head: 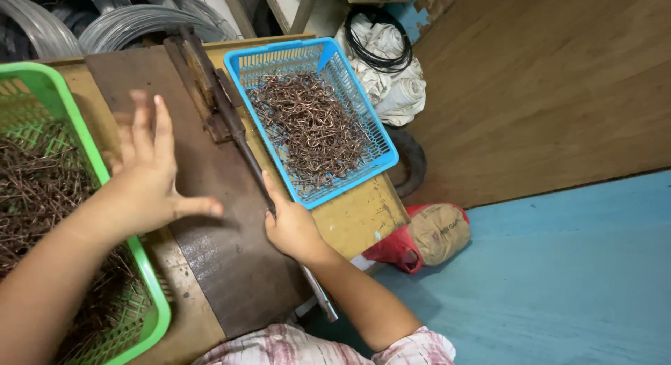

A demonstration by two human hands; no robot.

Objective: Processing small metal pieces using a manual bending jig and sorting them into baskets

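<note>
Lever point(241, 138) lay on the dark board point(224, 253), long axis 11 to 5 o'clock; right hand point(290, 229) clamped round its near end; left hand point(150, 173) spread wide, empty, above green basket point(150, 295); blue basket point(349, 78) at 1 o'clock.

A bare strip of dark board point(224, 253) runs down the middle of the surface point(360, 222); this is the open lane between the two baskets. The green basket point(150, 295) walls its left side, heaped with bent wire pieces point(38, 190). The long lever bar point(241, 145) and its mounting block point(199, 78) close the right side, with the blue basket point(381, 145) just beyond. The left hand point(150, 180) hovers over the strip; the right hand point(290, 229) grips the lever. Wire coils point(133, 19) crowd the far edge.
</note>
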